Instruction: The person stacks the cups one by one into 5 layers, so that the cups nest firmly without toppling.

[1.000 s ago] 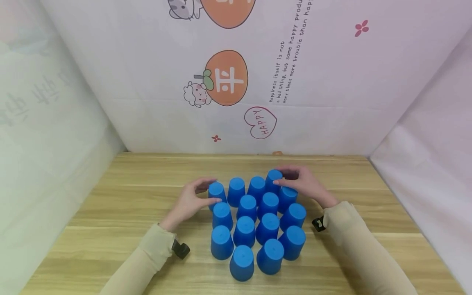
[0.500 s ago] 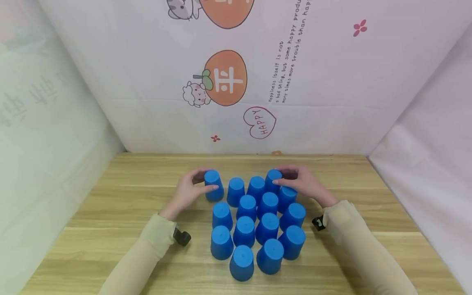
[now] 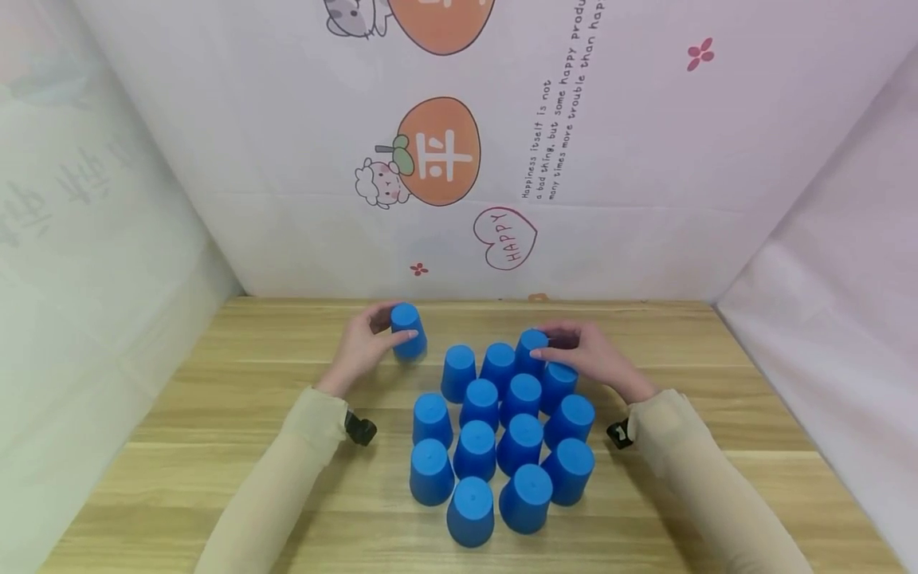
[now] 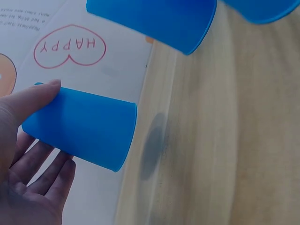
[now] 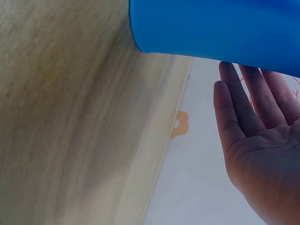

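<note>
Between its thumb and fingers my left hand (image 3: 362,348) holds an upside-down blue plastic cup (image 3: 407,335) at the back left. In the left wrist view this cup (image 4: 86,126) hangs just above the table, with its shadow below. My right hand (image 3: 591,357) grips another upside-down blue cup (image 3: 529,355) at the back right corner of the group, thumb in front and fingers behind. The right wrist view shows fingers (image 5: 241,98) against that cup (image 5: 211,33). Several more blue cups (image 3: 476,448) stand upside down close together between and in front of the hands.
The wooden table (image 3: 215,399) ends at a white printed backdrop (image 3: 308,239) behind the cups. White cloth hangs on the left (image 3: 107,279) and right (image 3: 825,279). A black wrist device (image 3: 360,428) sits at the left cuff, another (image 3: 620,434) at the right.
My left hand has lifted its cup out of the group's left back corner and carried it away toward the backdrop and slightly left. The right hand and the other cups have stayed put.
</note>
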`<state>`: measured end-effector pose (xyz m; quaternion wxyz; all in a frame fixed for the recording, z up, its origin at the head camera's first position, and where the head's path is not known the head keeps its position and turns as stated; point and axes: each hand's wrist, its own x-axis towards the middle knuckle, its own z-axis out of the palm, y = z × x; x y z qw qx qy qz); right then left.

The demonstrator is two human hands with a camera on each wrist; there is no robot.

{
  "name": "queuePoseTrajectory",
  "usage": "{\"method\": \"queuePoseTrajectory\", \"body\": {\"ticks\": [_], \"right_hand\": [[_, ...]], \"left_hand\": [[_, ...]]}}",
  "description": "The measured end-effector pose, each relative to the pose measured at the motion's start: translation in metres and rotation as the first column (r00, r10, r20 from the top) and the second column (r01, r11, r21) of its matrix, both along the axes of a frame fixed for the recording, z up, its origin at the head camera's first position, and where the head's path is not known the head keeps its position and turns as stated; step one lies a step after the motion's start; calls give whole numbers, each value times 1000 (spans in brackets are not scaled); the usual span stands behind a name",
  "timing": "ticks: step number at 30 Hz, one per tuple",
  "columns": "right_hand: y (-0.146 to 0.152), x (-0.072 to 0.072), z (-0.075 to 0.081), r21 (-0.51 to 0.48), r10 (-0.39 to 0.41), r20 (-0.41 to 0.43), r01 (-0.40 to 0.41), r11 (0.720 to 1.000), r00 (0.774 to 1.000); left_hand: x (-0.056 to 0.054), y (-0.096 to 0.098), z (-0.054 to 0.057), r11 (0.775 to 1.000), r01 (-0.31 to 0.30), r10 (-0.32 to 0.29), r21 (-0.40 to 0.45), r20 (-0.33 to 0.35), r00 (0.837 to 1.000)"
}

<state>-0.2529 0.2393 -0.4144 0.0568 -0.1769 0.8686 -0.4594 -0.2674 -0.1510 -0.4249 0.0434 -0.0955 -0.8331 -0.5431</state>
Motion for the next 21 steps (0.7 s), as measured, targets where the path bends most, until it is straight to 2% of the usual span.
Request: {"method": "queuePoseTrajectory", "body": {"ticks": [9, 17, 21], "right_hand": [[0, -1, -2, 38, -14, -4, 14, 999, 1000], [1, -2, -3, 32, 0, 10, 0, 1000, 1000], [-1, 1, 3, 31, -5, 14, 5, 1000, 1000]], "left_hand": [[-18, -2, -5, 998, -60, 59, 28, 30, 998], [-27, -3, -14, 996, -82, 81, 32, 35, 996], [-30, -4, -18, 996, -84, 83, 23, 36, 996]]}}
